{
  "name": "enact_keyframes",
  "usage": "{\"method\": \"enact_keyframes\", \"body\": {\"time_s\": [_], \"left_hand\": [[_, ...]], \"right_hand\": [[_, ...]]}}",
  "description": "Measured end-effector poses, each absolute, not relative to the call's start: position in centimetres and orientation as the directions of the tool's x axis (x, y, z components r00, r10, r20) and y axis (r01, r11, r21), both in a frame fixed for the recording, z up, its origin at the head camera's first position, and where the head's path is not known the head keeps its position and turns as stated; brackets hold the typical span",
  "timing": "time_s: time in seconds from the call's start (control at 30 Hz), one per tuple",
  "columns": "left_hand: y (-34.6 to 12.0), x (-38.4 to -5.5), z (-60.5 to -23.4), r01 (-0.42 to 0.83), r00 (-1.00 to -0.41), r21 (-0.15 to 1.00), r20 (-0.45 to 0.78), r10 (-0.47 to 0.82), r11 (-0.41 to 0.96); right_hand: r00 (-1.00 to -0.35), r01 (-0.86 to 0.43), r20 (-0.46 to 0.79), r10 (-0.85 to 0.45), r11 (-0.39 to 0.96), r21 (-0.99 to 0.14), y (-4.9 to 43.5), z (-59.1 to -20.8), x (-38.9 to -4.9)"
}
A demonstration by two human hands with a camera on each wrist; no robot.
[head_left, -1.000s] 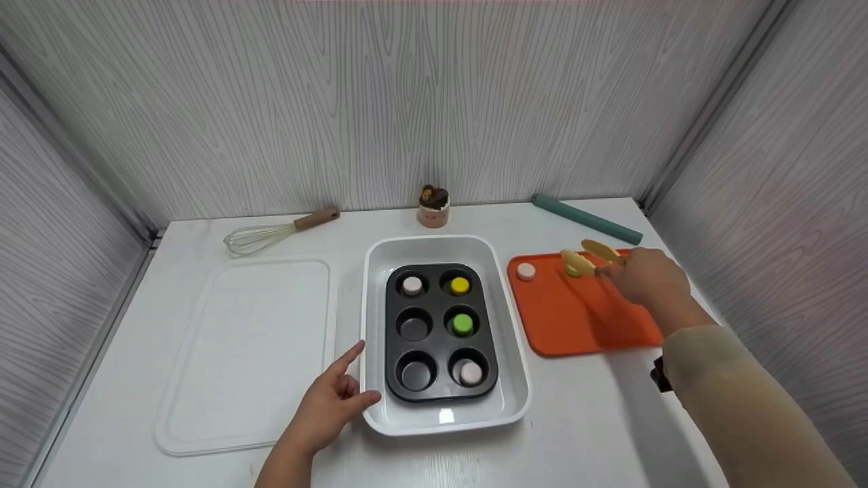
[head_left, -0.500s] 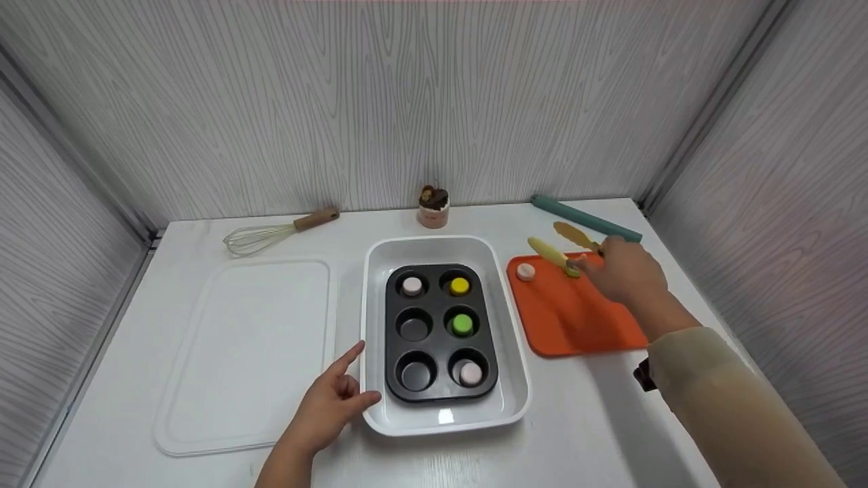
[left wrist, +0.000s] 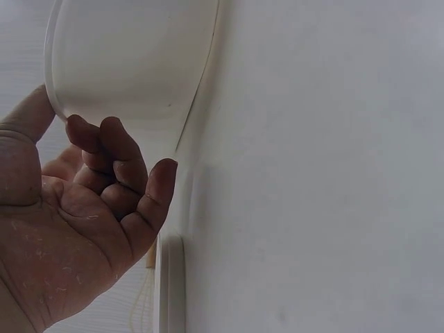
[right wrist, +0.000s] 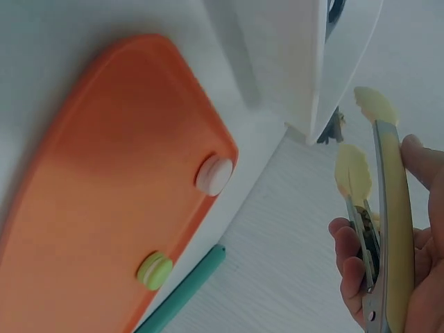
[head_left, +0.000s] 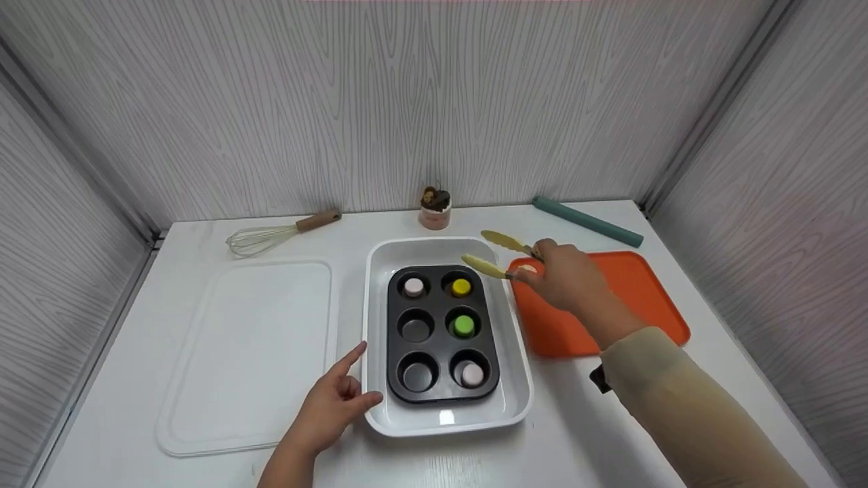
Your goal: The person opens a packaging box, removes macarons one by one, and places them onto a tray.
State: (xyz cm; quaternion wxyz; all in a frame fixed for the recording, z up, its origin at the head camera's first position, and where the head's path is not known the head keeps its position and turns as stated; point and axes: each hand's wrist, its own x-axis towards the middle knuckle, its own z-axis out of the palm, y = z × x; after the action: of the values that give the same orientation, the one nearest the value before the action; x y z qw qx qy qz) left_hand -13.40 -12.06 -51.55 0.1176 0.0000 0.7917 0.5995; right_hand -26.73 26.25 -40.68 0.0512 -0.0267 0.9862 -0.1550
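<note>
My right hand (head_left: 566,281) grips a pair of tongs (right wrist: 397,229) with pale yellow tips. Nothing sits between the spread tips, which hang over the upper right rim of a white tray (head_left: 527,400). My left hand (head_left: 329,403) holds the tray's left side, thumb over the rim. Inside the tray lies a dark muffin tin (head_left: 439,339). Its cups hold a pale pink macaron (head_left: 413,287), a yellow one, a green one and another pale pink macaron (head_left: 472,374). On an orange tray (right wrist: 104,159) sit a pink macaron (right wrist: 214,175) and a green macaron (right wrist: 155,270), the green hidden from the head view.
A white lid (head_left: 251,352) lies flat at the left, with a whisk (head_left: 271,237) behind it. Along the back stand a small cupcake (head_left: 435,207) and, farther right, a teal rolling pin (head_left: 588,221). Patterned panels enclose the table.
My right hand has carried the spread tongs leftward from above the orange tray to the white tray's upper right rim. My left hand stays where it was.
</note>
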Motion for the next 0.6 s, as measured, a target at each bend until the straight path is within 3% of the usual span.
{"method": "enact_keyframes", "body": {"time_s": [0.6], "left_hand": [[-12.2, -13.3, -51.8, -0.130, -0.968, 0.965, -0.173, 0.182, 0.226]], "right_hand": [[-0.969, -0.157, -0.150, -0.197, 0.957, -0.242, 18.6, -42.0, -27.1]]}}
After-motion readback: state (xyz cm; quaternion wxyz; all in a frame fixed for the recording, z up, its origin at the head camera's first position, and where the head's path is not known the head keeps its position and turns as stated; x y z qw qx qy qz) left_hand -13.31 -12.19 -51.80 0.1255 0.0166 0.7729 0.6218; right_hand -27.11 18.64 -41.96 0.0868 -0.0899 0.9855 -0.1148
